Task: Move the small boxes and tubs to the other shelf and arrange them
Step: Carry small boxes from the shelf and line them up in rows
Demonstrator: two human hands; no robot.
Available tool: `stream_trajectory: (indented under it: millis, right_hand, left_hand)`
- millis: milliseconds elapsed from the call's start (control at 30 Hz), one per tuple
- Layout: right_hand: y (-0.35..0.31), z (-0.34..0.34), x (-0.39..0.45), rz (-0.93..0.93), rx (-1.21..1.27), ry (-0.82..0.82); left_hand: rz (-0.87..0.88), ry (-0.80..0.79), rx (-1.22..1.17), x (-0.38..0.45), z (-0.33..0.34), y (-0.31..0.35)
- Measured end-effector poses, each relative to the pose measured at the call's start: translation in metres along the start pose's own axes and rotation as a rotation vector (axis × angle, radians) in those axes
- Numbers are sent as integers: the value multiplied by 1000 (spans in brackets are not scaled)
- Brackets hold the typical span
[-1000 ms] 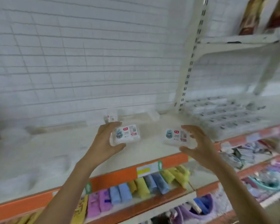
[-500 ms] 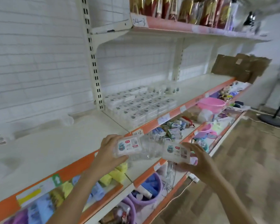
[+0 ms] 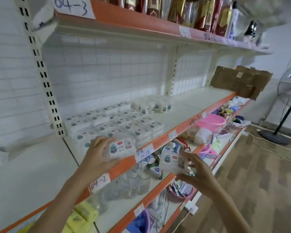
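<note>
Middle shelf (image 3: 188, 105) w/ orange front edge is carrying the stock: a tight block of small clear boxes (image 3: 118, 125), stacked in rows, each w/ a white label and a blue-green cartoon print. Just behind them, toward the back wall, a cluster of small white tubs (image 3: 152, 105) is standing upright, touching one another. Right end of that shelf is sitting bare up to a torn piece of cardboard (image 3: 238, 81).

Shelf below is holding clear glass cups (image 3: 129, 184), small packets, and a pink basin (image 3: 212, 121) farther right; what's inside the basin can't be told. Yellow cloth items (image 3: 82, 214) are lying at the lower left. Top shelf is showing tall red-and-gold packages (image 3: 205, 12). A floor fan (image 3: 286, 105) is standing at far right on the wood-pattern floor.

Now the hands. Left hand (image 3: 97, 157) is gripping one clear box (image 3: 122, 147), fingers curled round its left end, thumb underneath, label facing the camera; box is hanging in the air just in front of the stacked block, over the orange edge. Right hand (image 3: 196, 169) is holding a second box (image 3: 170, 161), lower and to the right, in front of the lower shelf; fingers are spread and bent round its right side, thumb below. Both hands are clamped, one box each, and the two boxes are near each other but not touching.
</note>
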State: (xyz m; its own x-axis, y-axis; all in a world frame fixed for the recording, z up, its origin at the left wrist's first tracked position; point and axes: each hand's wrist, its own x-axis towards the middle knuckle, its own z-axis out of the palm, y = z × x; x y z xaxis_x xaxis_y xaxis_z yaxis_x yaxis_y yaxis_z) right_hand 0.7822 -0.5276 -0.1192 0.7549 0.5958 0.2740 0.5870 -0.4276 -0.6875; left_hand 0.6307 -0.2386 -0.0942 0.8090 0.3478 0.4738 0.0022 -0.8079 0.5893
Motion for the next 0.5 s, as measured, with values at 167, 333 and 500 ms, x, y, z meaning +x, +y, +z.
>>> stream_trajectory:
  millis: [167, 333, 500]
  right_hand:
    - [9, -19, 88, -112, -42, -45]
    - [14, -28, 161, -183, -13, -138]
    - [16, -20, 240, -262, 40, -201]
  left_hand:
    - [-24, 69, 66, 70, 12, -2]
    - [-52, 91, 112, 119, 20, -11]
    - [-113, 87, 195, 162, 21, -28]
